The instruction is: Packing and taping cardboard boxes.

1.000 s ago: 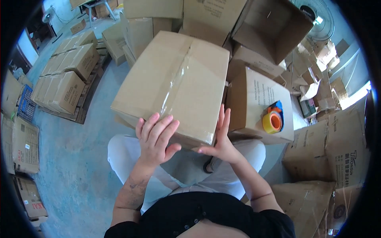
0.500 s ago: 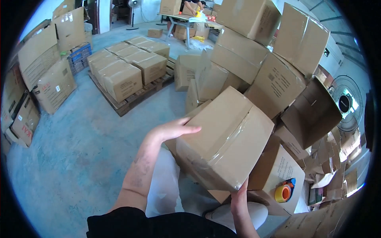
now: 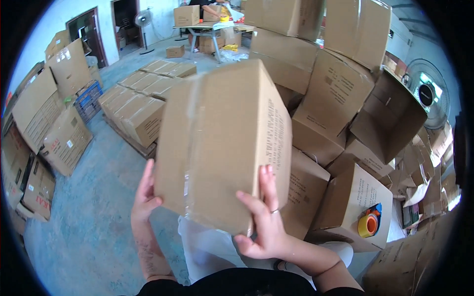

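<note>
A taped cardboard box (image 3: 224,133) is held up in front of me, tilted, with a clear tape strip down its broad side and dark print on its right side. My left hand (image 3: 144,195) presses against its lower left edge, thumb and fingers apart. Around the lower right corner, my right hand (image 3: 265,222) grips with spread fingers; a ring shows on one finger. On another carton (image 3: 340,207) at the right lies a blue tape dispenser (image 3: 377,213) with a yellow tape roll (image 3: 366,226).
Behind the held box, cartons sit on a wooden pallet (image 3: 129,143). Tall stacked cartons (image 3: 335,86) and an open carton (image 3: 387,116) rise at the right, near a fan (image 3: 427,93). More cartons (image 3: 64,143) and a blue crate (image 3: 89,101) stand left. A person (image 3: 210,9) works at a far table.
The box has been raised and turned, moving left and away from the cartons under it. My left hand went down to its lower left edge; my right hand shifted left and up with the corner.
</note>
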The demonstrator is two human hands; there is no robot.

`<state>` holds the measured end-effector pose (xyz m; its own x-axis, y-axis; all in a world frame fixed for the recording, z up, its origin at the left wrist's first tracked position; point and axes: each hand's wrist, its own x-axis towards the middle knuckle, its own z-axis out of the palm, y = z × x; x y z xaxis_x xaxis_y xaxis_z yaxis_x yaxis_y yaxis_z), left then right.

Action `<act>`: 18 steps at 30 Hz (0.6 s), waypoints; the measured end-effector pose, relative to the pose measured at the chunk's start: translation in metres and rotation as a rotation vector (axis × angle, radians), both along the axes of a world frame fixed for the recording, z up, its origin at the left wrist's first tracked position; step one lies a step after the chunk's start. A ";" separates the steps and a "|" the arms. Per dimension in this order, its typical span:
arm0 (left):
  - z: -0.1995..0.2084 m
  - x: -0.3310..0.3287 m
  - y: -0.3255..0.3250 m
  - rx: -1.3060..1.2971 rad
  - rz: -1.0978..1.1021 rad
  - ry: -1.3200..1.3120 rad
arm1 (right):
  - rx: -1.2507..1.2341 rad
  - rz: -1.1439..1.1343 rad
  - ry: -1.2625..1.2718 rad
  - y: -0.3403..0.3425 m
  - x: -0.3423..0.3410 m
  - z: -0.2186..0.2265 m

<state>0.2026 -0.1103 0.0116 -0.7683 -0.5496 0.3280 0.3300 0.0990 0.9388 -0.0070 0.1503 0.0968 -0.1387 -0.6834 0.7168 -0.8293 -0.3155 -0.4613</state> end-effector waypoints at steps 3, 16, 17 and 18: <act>-0.013 0.001 -0.009 0.064 0.116 0.211 | -0.088 0.071 0.034 -0.003 0.008 0.002; -0.073 -0.067 -0.008 0.491 0.500 0.236 | 0.353 0.173 -0.429 -0.010 -0.031 -0.090; -0.084 -0.073 -0.009 0.483 0.494 0.244 | 0.343 0.171 -0.422 -0.008 -0.029 -0.096; -0.105 -0.076 -0.009 0.458 0.491 0.245 | 0.335 0.209 -0.631 -0.005 -0.028 -0.100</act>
<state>0.1271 -0.1188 -0.0932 -0.3304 -0.9371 0.1126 0.5550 -0.0964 0.8262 -0.0351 0.1454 -0.0030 -0.2984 -0.9087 0.2920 -0.3129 -0.1959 -0.9294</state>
